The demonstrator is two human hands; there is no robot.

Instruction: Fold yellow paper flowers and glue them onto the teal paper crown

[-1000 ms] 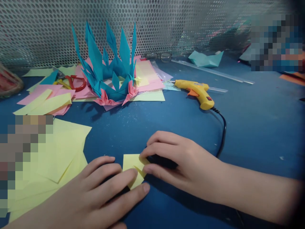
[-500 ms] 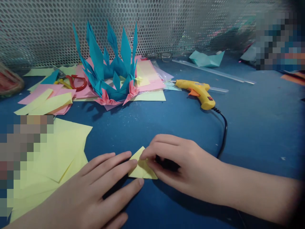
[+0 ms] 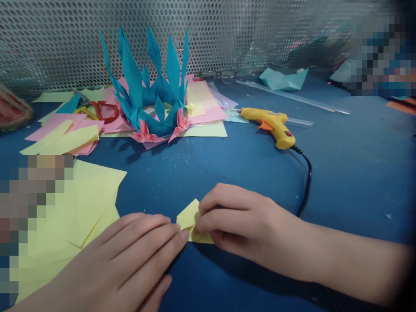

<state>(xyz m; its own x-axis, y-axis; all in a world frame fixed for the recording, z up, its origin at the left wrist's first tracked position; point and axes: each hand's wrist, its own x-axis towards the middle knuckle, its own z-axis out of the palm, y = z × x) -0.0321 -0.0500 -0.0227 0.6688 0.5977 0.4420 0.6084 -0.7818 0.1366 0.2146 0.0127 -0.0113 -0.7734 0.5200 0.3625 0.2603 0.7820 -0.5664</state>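
Note:
A small piece of folded yellow paper [image 3: 188, 214] lies on the blue table between my hands, its peak pointing away from me. My right hand [image 3: 247, 221] has thumb and fingers closed on its right side, and they cover that part. Stretched fairly flat, my left hand [image 3: 139, 255] rests its fingertips on the paper's lower left edge, the thumb apart from the fingers. Part of the fold is lifted near the fingertips. Beside my left hand lie larger yellow paper sheets [image 3: 94, 186].
Beyond my hands stands a blue folded-paper crown [image 3: 159, 125] with pink paper pieces, on coloured sheets. Red-handled scissors [image 3: 108, 112] lie left of it. To the right are a yellow glue gun [image 3: 266, 119] with a black cord [image 3: 307, 186], clear glue sticks [image 3: 292, 95] and a teal folded paper [image 3: 284, 80].
My left fingers have drawn together and slid slightly back along the paper's left edge. My right fingers have shifted a little right, and the paper's fold has lifted in the middle.

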